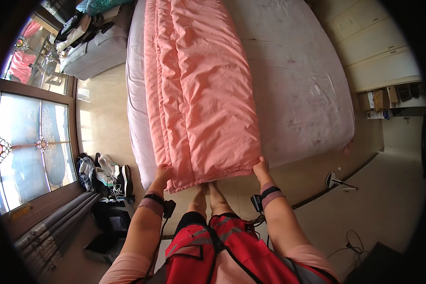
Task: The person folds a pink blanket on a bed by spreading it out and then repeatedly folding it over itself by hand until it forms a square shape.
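Observation:
A pink quilt [199, 90], folded lengthwise into a long strip, lies along the left half of a bed with a pale mattress [298, 80]. My left hand [163, 173] grips the quilt's near left corner at the foot of the bed. My right hand [261, 166] grips the near right corner. Both wrists wear dark straps with pink bands. The quilt's near edge hangs slightly over the mattress end, above my bare feet [208, 191].
Several shoes [110, 176] and a dark bag [110, 220] lie on the floor at my left, by a stained-glass window [23, 146]. A grey sofa [97, 49] piled with clothes stands at the far left. A small stand [338, 182] and cables lie on the floor at my right, below white cabinets [378, 52].

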`<state>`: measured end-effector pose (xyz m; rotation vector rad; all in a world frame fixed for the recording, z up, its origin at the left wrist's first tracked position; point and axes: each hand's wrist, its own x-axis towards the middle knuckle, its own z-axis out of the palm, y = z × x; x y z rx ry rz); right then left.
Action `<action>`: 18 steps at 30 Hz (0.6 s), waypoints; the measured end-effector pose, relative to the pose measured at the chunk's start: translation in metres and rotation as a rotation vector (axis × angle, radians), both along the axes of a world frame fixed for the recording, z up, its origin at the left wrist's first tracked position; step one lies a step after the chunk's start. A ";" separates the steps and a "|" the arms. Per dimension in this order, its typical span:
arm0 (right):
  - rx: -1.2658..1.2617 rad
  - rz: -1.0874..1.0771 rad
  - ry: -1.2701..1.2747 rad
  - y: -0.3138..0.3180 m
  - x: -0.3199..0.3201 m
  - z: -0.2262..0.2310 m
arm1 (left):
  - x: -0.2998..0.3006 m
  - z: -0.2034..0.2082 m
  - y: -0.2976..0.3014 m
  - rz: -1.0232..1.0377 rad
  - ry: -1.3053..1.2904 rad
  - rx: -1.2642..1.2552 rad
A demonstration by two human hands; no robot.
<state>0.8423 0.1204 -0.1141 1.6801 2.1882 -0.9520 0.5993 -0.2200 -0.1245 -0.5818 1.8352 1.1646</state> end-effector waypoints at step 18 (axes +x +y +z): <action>0.057 0.238 0.243 0.005 0.040 -0.019 | 0.011 -0.001 -0.016 -0.012 -0.028 -0.073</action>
